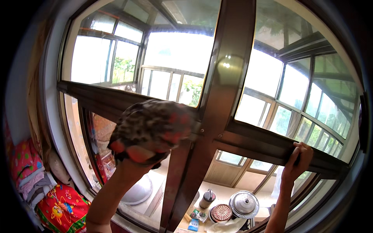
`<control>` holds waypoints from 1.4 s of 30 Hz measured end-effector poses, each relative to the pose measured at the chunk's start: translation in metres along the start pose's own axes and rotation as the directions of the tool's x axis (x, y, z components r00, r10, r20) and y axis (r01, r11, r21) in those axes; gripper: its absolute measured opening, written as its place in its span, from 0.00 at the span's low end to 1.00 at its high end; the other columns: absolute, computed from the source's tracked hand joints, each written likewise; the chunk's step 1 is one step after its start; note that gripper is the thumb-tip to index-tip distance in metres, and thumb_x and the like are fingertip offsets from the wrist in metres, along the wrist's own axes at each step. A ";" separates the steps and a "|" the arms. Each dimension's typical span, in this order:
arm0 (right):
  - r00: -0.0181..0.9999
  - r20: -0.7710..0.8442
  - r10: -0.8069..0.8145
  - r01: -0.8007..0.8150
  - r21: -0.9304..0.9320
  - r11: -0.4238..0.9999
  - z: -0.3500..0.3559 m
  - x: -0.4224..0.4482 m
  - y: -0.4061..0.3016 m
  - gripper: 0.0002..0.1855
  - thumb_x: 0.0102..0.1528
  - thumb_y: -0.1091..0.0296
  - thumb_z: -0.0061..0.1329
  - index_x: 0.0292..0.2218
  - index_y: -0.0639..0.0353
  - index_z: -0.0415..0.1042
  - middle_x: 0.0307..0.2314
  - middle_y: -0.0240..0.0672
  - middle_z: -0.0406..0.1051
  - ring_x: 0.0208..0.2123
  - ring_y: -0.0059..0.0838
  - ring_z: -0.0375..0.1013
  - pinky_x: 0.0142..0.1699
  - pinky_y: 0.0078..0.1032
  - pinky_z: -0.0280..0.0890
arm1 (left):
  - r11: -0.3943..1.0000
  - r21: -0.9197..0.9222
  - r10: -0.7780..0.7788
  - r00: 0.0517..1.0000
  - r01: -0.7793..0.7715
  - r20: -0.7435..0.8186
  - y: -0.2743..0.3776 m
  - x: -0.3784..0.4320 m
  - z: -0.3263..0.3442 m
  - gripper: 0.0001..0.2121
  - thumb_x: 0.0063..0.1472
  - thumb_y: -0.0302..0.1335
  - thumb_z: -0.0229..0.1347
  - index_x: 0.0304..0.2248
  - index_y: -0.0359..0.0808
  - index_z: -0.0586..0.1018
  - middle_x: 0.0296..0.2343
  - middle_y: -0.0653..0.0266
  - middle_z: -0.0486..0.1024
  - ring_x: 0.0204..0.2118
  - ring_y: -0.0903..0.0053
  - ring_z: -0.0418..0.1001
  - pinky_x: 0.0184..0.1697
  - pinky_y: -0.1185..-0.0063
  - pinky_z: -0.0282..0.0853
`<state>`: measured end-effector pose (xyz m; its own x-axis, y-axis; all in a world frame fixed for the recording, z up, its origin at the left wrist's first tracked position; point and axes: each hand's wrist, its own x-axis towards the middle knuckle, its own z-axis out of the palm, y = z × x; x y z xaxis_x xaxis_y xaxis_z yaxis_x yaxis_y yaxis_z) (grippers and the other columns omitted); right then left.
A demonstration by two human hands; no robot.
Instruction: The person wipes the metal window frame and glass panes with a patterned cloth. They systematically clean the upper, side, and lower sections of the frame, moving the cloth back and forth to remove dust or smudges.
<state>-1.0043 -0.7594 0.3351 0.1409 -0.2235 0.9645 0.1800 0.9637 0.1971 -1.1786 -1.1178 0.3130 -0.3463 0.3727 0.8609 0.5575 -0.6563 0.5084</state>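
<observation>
A dark patterned cloth (151, 128) with red patches, blurred, covers my left hand (140, 155), so its fingers are hidden. The cloth lies over the left crossbar (90, 94) of a brown metal window frame, close to the central upright (212, 96). On the other side, my right hand (301, 157) grips the right crossbar (262, 138), with fingertips over its top edge. Glass panes rise above both crossbars.
Beyond the window, a surface holds a lidded metal pot (244, 204), a woven round basket (221, 212), a jug (207, 198) and a blue packet (193, 224). Folded clothes (36, 186) and a red printed blanket (64, 208) lie lower left, beside a brown curtain (39, 87).
</observation>
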 end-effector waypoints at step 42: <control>0.997 0.046 -0.056 0.056 -0.007 0.998 0.003 -0.002 -0.005 0.03 0.56 0.75 0.42 0.31 0.60 0.68 0.31 0.38 0.68 0.34 0.38 0.66 0.40 0.34 0.59 | -0.460 0.790 -0.066 0.903 -0.406 0.425 0.039 0.082 0.045 0.07 0.57 0.39 0.49 0.28 0.49 0.77 0.20 0.71 0.72 0.26 0.75 0.75 0.27 0.72 0.72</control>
<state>-1.0081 -0.7636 0.3325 0.0856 -0.2702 0.9590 0.1947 0.9485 0.2499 -1.1513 -1.0833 0.4045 -0.0281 0.6585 0.7521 0.4800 0.6688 -0.5677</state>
